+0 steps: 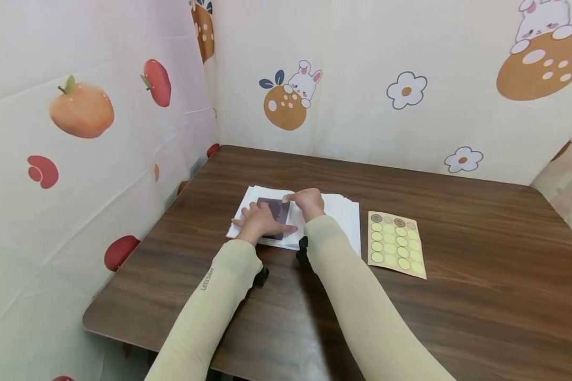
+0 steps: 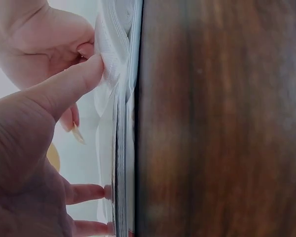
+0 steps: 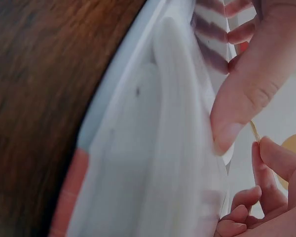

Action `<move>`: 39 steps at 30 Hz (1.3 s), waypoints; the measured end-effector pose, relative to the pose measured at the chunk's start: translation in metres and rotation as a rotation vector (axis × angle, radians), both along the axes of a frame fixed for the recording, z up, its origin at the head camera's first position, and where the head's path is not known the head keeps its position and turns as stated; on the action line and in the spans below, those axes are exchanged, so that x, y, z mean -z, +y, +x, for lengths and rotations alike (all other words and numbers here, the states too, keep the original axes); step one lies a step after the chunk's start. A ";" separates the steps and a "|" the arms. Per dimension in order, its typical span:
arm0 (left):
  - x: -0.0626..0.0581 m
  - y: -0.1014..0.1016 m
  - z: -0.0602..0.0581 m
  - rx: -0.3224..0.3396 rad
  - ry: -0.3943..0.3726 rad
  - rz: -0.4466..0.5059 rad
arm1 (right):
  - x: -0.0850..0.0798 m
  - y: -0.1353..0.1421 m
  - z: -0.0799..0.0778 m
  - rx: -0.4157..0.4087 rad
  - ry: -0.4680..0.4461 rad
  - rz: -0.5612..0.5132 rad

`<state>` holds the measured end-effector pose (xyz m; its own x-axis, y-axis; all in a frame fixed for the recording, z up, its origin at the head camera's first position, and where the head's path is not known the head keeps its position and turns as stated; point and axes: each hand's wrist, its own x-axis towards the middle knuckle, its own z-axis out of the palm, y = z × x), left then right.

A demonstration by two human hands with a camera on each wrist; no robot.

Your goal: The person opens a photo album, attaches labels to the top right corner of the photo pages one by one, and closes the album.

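Observation:
An open book with white pages lies on the brown table, and a dark purple picture covers part of its left page. Spread across that page, my left hand presses with its fingers on the picture and its thumb towards the middle of the book. Just above the picture's upper right corner, my right hand pinches a small round yellowish sticker between thumb and index finger. The right wrist view shows the sticker edge-on, a thin strip at the fingertips. Its face cannot be made out.
Right of the book lies a sheet of round yellow stickers, with a few darker circles along its top row. The wooden table reaches printed cloth walls at the back and left.

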<state>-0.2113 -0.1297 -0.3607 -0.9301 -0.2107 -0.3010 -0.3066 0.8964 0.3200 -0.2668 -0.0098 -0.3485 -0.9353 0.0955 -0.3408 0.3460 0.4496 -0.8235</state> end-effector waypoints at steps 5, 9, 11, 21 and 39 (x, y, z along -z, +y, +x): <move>-0.002 0.001 0.002 0.003 0.004 0.008 | 0.000 -0.002 -0.001 -0.044 -0.008 0.104; -0.003 0.000 0.003 0.007 0.008 0.010 | -0.001 -0.006 0.000 -0.081 0.000 0.185; -0.003 0.001 0.003 0.003 0.008 0.009 | -0.001 -0.006 0.001 -0.097 0.009 0.209; -0.004 0.000 0.003 0.005 -0.004 0.022 | 0.000 0.000 -0.002 -0.248 0.069 0.275; -0.002 0.001 0.003 0.015 -0.013 -0.009 | 0.004 0.006 -0.004 -0.245 0.076 0.255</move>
<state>-0.2085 -0.1289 -0.3589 -0.9291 -0.2000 -0.3112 -0.2976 0.9037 0.3077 -0.2705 -0.0040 -0.3530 -0.9627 -0.0619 -0.2633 0.1443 0.7059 -0.6935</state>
